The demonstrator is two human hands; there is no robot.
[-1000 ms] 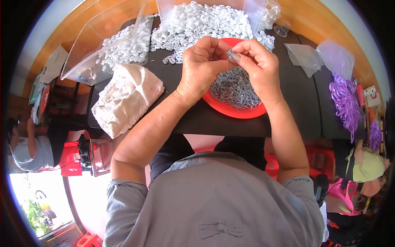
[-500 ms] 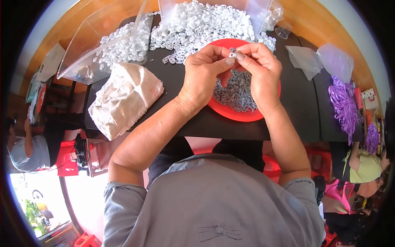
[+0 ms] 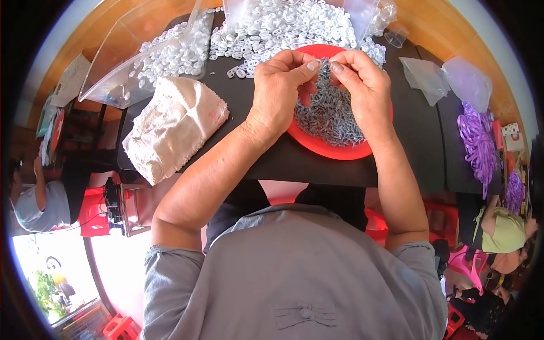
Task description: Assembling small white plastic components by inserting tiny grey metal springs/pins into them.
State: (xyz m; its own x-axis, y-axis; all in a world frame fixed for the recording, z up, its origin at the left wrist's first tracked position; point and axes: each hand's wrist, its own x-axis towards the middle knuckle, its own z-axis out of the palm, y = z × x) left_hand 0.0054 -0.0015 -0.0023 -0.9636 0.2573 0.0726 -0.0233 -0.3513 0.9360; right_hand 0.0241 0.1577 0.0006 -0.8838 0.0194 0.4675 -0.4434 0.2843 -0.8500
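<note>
Both hands are raised over a red plate (image 3: 323,150) heaped with small grey screws (image 3: 334,119). My left hand (image 3: 276,90) is closed, thumb against the fingers, above the plate's left side. Whatever its fingertips pinch is hidden. My right hand (image 3: 365,88) is closed in a similar pinch to the right, a small gap from the left. Its fingertips also hide anything they hold. Behind the hands, a big pile of small white oval plastic pieces (image 3: 283,28) with holes spreads over the black table.
A folded cream cloth (image 3: 175,127) lies to the left. Clear plastic bins (image 3: 107,93) with more white pieces stand behind it. Clear bags (image 3: 422,79) and a purple strap bundle (image 3: 477,141) lie right. Other people (image 3: 42,204) sit at both sides, with red stools (image 3: 93,212).
The fingertips, which met around a small white piece, have moved apart. That piece no longer shows between them, and grey screws are visible in the gap.
</note>
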